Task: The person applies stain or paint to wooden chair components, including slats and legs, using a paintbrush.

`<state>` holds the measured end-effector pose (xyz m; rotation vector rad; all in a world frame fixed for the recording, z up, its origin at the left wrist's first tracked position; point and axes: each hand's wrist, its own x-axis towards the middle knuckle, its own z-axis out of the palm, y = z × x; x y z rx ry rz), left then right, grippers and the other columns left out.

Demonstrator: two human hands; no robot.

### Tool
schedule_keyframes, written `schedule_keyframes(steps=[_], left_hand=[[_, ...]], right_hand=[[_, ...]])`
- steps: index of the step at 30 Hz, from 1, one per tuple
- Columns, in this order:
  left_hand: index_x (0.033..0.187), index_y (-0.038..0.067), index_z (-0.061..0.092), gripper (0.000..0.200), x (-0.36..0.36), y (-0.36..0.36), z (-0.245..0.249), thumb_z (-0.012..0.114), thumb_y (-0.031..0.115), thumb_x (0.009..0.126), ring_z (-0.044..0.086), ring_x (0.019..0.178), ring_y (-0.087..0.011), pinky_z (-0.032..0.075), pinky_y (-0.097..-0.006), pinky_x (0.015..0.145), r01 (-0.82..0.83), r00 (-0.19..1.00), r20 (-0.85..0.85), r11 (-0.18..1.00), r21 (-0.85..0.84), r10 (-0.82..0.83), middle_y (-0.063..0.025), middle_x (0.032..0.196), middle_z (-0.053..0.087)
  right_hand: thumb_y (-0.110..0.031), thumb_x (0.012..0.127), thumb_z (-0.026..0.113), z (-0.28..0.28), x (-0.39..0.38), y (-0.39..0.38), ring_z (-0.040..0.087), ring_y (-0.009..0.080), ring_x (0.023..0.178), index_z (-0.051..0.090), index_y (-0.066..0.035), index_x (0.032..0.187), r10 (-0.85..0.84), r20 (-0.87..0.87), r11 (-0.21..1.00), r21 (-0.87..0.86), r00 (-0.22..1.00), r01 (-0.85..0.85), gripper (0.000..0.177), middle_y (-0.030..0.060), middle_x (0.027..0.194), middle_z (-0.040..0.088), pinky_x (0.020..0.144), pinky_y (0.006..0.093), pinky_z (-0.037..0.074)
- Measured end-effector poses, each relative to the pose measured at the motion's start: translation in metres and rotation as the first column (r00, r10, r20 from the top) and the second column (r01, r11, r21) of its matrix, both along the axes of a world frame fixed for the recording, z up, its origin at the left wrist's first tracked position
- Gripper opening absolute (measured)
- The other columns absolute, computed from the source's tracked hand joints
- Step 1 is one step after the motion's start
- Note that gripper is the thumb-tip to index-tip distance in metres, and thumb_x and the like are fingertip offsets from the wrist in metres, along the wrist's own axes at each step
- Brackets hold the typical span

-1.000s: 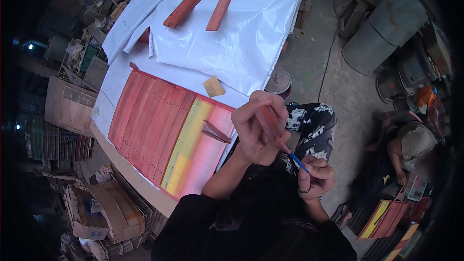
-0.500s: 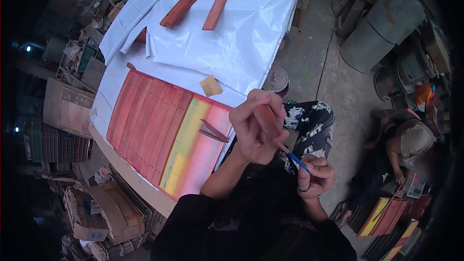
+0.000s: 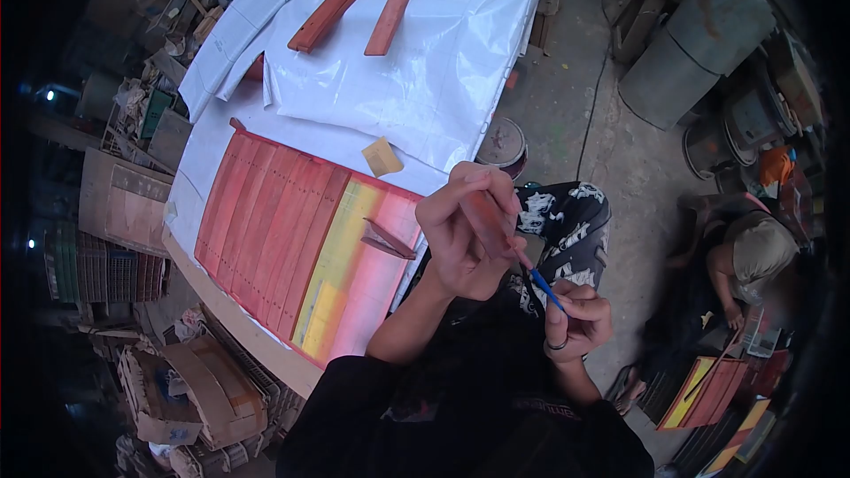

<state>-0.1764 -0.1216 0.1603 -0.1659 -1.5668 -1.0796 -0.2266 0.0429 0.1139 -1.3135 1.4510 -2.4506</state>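
Note:
My left hand (image 3: pixel 465 235) has its fingers wrapped round a reddish-brown wooden piece (image 3: pixel 488 223), held up above my lap. My right hand (image 3: pixel 580 320), with a ring on one finger, pinches a thin blue stick-like tool (image 3: pixel 546 289) whose far end meets the lower end of the wooden piece. Left of my hands, a red slatted panel (image 3: pixel 270 230) lies on the table beside a yellow and pink strip, with a small dark red piece (image 3: pixel 388 240) resting on the pink part. A tan square (image 3: pixel 382 158) lies just above the panel.
White plastic sheeting (image 3: pixel 372 97) covers the table, with two long red wooden strips (image 3: pixel 400 2) on it. A lidded bucket (image 3: pixel 503 143) stands by the table edge. At right, a co-worker (image 3: pixel 753 257) in a cap bends near similar panels (image 3: pixel 704 392). Cardboard (image 3: pixel 212 385) is stacked lower left.
The wooden piece and the blue tool have tilted slightly in my hands. The view has shifted a little, and both hands keep their grips.

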Motion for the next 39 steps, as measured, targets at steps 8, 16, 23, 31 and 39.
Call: schedule_keyframes(steps=[8,16,23,31,39], left_hand=[[0.133,0.001,0.027,0.066,-0.001,0.0,0.002,0.064,-0.002,0.078,0.047,0.078,-0.0167,0.041,-0.0266,0.064,0.048,0.999,-0.005,0.999,-0.015,-0.048,-0.0153,0.092,0.047],[0.134,0.002,0.026,0.066,-0.001,0.0,0.002,0.064,0.0,0.079,0.047,0.079,-0.0154,0.043,-0.0257,0.06,0.041,0.999,0.015,0.999,-0.028,-0.041,-0.0166,0.095,0.046],[0.136,0.001,0.025,0.062,0.002,0.002,0.0,0.062,0.015,0.088,0.048,0.083,-0.0168,0.045,-0.0295,0.066,0.156,0.987,-0.045,0.977,0.143,-0.151,-0.0167,0.1,0.047],[0.144,-0.001,0.017,0.069,0.009,-0.011,0.016,0.05,0.036,0.096,0.048,0.088,-0.0165,0.042,-0.0338,0.078,0.353,0.922,-0.305,0.844,0.403,-0.24,-0.0147,0.108,0.048],[0.144,-0.001,0.021,0.053,0.016,-0.031,0.021,0.032,0.031,0.103,0.047,0.085,-0.0145,0.042,-0.0297,0.073,0.373,0.893,-0.414,0.805,0.462,-0.176,-0.0123,0.115,0.046]], right_hand=[[0.001,0.081,0.069,0.004,0.001,0.001,0.052,0.0137,0.047,0.057,0.004,0.086,0.052,-0.006,0.999,-0.002,0.999,-0.052,0.013,0.0093,0.062,0.058,0.046,0.0267,0.044],[0.001,0.081,0.069,0.0,0.003,0.003,0.054,0.0138,0.05,0.057,0.004,0.087,0.054,0.011,0.999,-0.002,0.998,-0.054,0.014,0.0107,0.065,0.059,0.048,0.0271,0.045],[-0.008,0.087,0.064,-0.006,0.003,0.012,0.048,0.0105,0.055,0.047,0.0,0.09,0.009,0.12,1.0,0.012,0.993,-0.01,0.019,0.0068,0.071,0.051,0.053,0.0262,0.043],[-0.014,0.091,0.061,-0.012,-0.028,0.018,0.044,0.0087,0.054,0.045,-0.002,0.091,-0.213,0.257,0.975,-0.001,0.943,0.22,0.02,0.0063,0.07,0.048,0.048,0.0218,0.034],[-0.011,0.095,0.055,-0.019,-0.068,0.033,0.044,0.0063,0.06,0.05,-0.002,0.094,-0.398,0.171,0.836,0.473,0.901,0.279,0.011,0.0014,0.068,0.048,0.054,0.021,0.035]])
